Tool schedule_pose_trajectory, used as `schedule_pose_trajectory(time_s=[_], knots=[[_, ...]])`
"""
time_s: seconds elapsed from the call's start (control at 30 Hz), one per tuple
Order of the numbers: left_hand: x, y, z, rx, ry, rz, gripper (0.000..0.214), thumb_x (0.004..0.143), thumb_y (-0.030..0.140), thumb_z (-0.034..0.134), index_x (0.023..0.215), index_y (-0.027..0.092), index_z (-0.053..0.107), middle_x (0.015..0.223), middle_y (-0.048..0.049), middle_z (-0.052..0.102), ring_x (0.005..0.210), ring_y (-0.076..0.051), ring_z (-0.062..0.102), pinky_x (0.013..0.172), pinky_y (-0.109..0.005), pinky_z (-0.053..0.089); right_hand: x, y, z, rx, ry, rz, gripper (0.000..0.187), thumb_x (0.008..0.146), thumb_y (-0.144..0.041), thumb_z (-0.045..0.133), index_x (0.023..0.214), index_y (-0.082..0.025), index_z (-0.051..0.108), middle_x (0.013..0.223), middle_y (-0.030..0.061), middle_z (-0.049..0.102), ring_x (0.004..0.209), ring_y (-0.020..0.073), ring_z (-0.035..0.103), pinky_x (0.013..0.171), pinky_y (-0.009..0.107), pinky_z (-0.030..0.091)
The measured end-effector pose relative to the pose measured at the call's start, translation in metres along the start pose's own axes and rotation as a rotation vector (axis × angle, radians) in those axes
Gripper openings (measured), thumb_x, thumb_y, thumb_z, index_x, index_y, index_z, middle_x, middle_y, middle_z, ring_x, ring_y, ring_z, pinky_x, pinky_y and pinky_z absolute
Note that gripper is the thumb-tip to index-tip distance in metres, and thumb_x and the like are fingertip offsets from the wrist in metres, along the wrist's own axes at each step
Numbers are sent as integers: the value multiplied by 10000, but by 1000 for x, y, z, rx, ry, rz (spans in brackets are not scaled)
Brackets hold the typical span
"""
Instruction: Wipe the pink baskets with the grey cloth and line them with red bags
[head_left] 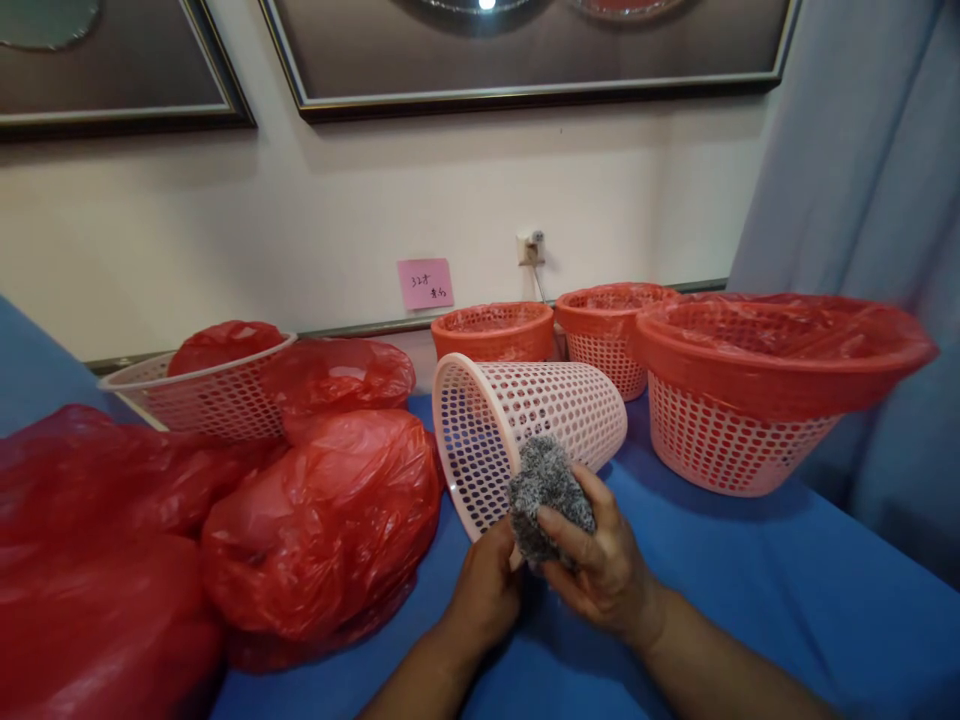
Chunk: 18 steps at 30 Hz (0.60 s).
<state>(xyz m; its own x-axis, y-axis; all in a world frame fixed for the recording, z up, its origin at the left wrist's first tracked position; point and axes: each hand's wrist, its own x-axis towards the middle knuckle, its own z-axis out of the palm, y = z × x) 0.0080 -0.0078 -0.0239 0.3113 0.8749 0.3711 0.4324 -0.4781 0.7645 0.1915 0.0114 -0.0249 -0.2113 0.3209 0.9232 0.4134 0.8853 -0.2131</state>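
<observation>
A grey fuzzy cloth (pixel 546 490) is bunched up between both my hands at the front centre. My right hand (pixel 600 565) wraps its fingers over the cloth from the right. My left hand (pixel 487 590) is closed against the cloth's lower left side. Just behind the cloth lies a pink perforated plastic basket (pixel 525 425) tipped on its side, its mouth facing left toward me. The cloth touches or nearly touches the basket's rim.
Red plastic bags (pixel 322 520) pile up on the left of the blue tablecloth (pixel 750 590). A pink basket (pixel 202 395) holding a red bag sits behind them. Three upright baskets lined with red bags (pixel 772 385) stand at the back and right, near a blue curtain (pixel 862 180).
</observation>
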Motion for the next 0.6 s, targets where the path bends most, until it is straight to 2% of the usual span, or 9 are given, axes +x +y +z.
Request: schedule_pose_trajectory(time_s=[0.03, 0.1, 0.2, 0.27, 0.33, 0.4, 0.43, 0.5, 0.6], knots=[[1, 1, 0, -8, -6, -1, 615, 828, 5, 470, 1370, 234, 648, 1301, -68, 734, 1210, -277, 669, 1058, -439, 539, -1, 3, 1, -7, 9, 36, 836, 770, -86, 654, 1522, -369, 425, 1653, 96, 237, 1415, 349, 493, 1026, 528, 574], [3, 1, 0, -12, -22, 10, 722, 773, -37, 434, 1412, 245, 619, 1371, -56, 698, 1276, -267, 634, 1125, -457, 491, -3, 24, 1, -65, 63, 212, 748, 790, -122, 638, 1490, -339, 484, 1616, 101, 304, 1429, 341, 474, 1081, 547, 525], [5, 0, -1, 10, -53, 26, 844, 684, -71, 405, 1438, 255, 600, 1443, -37, 650, 1335, -252, 596, 1192, -469, 425, -9, 82, -3, -157, 232, 606, 616, 823, -252, 638, 1433, -286, 562, 1496, 116, 462, 1377, 327, 515, 1137, 573, 443], [5, -1, -2, 32, -65, 20, 832, 691, -67, 416, 1433, 256, 606, 1448, -38, 648, 1334, -252, 598, 1184, -466, 437, -13, 118, -7, -114, 279, 821, 650, 796, -317, 660, 1433, -234, 561, 1370, 135, 589, 1285, 326, 578, 1126, 593, 435], [5, -1, -3, 54, -83, 12, 795, 715, -59, 432, 1418, 259, 621, 1439, -43, 655, 1332, -254, 600, 1173, -467, 450, -16, 135, -10, -44, 274, 931, 694, 786, -346, 665, 1451, -197, 536, 1304, 142, 639, 1227, 320, 613, 1106, 591, 452], [5, -3, -4, 75, -116, 10, 770, 725, -57, 442, 1398, 261, 638, 1428, -46, 662, 1349, -256, 585, 1183, -475, 435, -14, 127, -10, -65, 283, 899, 704, 792, -356, 669, 1463, -204, 522, 1333, 144, 617, 1251, 321, 600, 1111, 585, 451], [6, -3, -4, 89, -130, 9, 764, 726, -59, 443, 1392, 259, 643, 1425, -50, 664, 1356, -256, 578, 1190, -478, 426, -12, 115, -9, -100, 283, 824, 694, 800, -347, 671, 1466, -223, 519, 1374, 142, 585, 1288, 323, 578, 1122, 582, 444], [6, -5, -4, 120, -142, 8, 755, 727, -62, 444, 1386, 249, 645, 1417, -65, 667, 1353, -261, 578, 1188, -481, 423, -7, 82, -8, -148, 235, 577, 671, 819, -288, 666, 1472, -271, 512, 1473, 132, 491, 1370, 328, 519, 1141, 576, 435], [4, -6, -2, 141, -118, 4, 658, 751, -29, 504, 1333, 228, 671, 1349, -88, 701, 1249, -284, 640, 1114, -470, 488, 0, 34, -10, -38, 81, 143, 769, 805, -158, 639, 1526, -325, 429, 1581, 119, 371, 1414, 336, 490, 1101, 556, 498]])
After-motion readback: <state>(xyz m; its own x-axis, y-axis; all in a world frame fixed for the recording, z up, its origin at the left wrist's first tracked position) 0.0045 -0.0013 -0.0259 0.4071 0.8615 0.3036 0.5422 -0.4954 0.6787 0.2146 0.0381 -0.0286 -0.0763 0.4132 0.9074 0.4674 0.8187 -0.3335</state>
